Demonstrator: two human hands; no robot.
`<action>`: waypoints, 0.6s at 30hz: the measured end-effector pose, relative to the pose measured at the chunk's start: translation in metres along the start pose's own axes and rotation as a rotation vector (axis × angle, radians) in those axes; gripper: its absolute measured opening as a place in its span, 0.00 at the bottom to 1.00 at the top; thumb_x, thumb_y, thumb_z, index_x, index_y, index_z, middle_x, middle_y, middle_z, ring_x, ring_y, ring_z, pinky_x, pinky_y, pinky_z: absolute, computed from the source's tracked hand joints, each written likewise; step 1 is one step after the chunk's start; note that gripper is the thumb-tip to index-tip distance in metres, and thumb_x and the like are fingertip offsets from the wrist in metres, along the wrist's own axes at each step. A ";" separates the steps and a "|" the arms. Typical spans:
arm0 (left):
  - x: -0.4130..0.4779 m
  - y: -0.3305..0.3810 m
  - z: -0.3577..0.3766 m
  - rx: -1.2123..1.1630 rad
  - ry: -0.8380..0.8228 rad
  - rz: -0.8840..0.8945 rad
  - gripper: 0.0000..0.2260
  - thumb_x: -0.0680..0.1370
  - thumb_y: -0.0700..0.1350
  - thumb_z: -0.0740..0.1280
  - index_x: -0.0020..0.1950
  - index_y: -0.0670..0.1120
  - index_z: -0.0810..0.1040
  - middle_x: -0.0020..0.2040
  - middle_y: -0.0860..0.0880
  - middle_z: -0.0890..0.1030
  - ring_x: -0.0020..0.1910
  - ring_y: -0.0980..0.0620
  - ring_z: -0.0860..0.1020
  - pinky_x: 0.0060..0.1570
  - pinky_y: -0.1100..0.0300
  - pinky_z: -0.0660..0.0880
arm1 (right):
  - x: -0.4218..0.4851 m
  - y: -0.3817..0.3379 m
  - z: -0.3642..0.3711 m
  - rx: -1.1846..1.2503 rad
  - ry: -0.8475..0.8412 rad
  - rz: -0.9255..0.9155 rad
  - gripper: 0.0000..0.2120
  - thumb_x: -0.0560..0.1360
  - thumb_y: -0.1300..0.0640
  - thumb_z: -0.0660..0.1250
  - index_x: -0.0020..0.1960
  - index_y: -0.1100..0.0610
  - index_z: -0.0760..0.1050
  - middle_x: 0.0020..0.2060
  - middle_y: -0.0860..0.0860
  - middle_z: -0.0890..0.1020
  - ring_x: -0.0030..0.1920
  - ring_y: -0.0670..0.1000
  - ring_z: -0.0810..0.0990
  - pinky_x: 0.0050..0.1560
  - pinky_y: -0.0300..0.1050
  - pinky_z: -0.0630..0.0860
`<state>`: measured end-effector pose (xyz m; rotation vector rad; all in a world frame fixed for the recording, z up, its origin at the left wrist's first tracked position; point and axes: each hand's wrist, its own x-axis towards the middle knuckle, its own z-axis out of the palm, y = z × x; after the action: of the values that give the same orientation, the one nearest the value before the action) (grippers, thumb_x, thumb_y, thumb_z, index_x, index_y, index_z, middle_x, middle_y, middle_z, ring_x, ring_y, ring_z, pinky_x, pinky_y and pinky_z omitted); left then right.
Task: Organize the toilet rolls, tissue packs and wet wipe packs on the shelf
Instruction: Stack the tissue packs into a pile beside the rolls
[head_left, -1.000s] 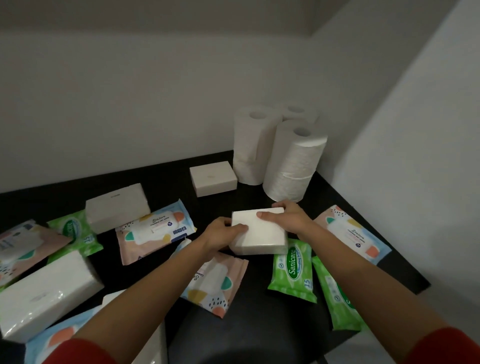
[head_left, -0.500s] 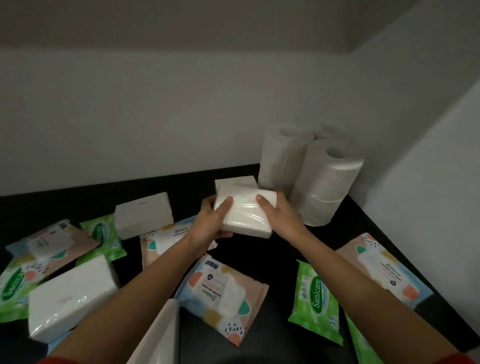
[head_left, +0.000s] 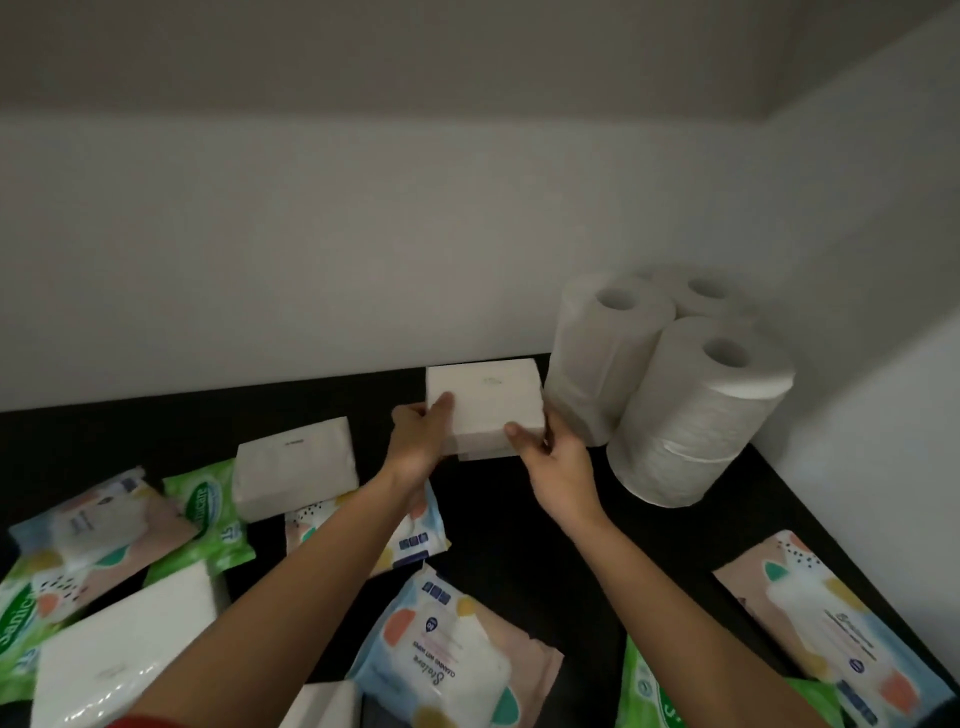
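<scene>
Tissue pack (head_left: 485, 402), white and square, sits between both hands at the back of the black shelf (head_left: 524, 525), up against the white wall (head_left: 363, 260) and just left of the toilet rolls (head_left: 670, 384). It seems to rest on a second white pack whose lower edge peeks out beneath it, though I can't tell for sure that it is fully set down. The left hand (head_left: 421, 441) grasps its left edge, thumb laid over the top corner; the right hand (head_left: 558, 460) grasps the front right corner, fingers curled round the side nearest the rolls. The rolls stand upright in stacks in the right back corner, touching one another. Another white tissue pack (head_left: 296, 467) lies to the left, well apart from the held one. Green wet wipe packs (head_left: 210, 512) and pastel patterned wipe packs (head_left: 452, 654) lie scattered flat across the front of the shelf, some overlapping, one patterned pack partly hidden under the left forearm. A large white pack (head_left: 119, 660) lies at the near left. Everything looks a little blurred
</scene>
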<state>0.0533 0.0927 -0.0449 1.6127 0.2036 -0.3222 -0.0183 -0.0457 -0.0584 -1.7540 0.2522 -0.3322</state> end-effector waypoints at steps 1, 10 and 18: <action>0.002 0.002 0.002 0.033 0.008 0.019 0.24 0.80 0.53 0.61 0.69 0.41 0.61 0.61 0.43 0.73 0.57 0.47 0.75 0.59 0.50 0.75 | 0.005 0.001 0.001 0.003 0.005 -0.012 0.23 0.76 0.54 0.66 0.70 0.56 0.69 0.61 0.48 0.78 0.61 0.44 0.74 0.50 0.22 0.70; 0.014 0.001 0.018 0.101 -0.027 0.081 0.22 0.81 0.49 0.62 0.69 0.39 0.61 0.57 0.47 0.71 0.53 0.52 0.72 0.41 0.64 0.71 | 0.036 0.021 0.000 -0.005 0.051 -0.042 0.20 0.78 0.56 0.65 0.68 0.56 0.70 0.60 0.50 0.79 0.60 0.47 0.77 0.57 0.34 0.75; 0.017 -0.009 0.023 0.160 -0.029 0.090 0.21 0.80 0.49 0.62 0.69 0.41 0.63 0.62 0.45 0.72 0.53 0.54 0.72 0.35 0.69 0.68 | 0.035 0.036 0.000 -0.079 0.062 -0.016 0.22 0.78 0.51 0.62 0.72 0.52 0.65 0.65 0.47 0.74 0.64 0.45 0.72 0.65 0.43 0.69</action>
<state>0.0649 0.0694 -0.0599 1.7680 0.0840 -0.2985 0.0145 -0.0654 -0.0907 -1.8265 0.2997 -0.3936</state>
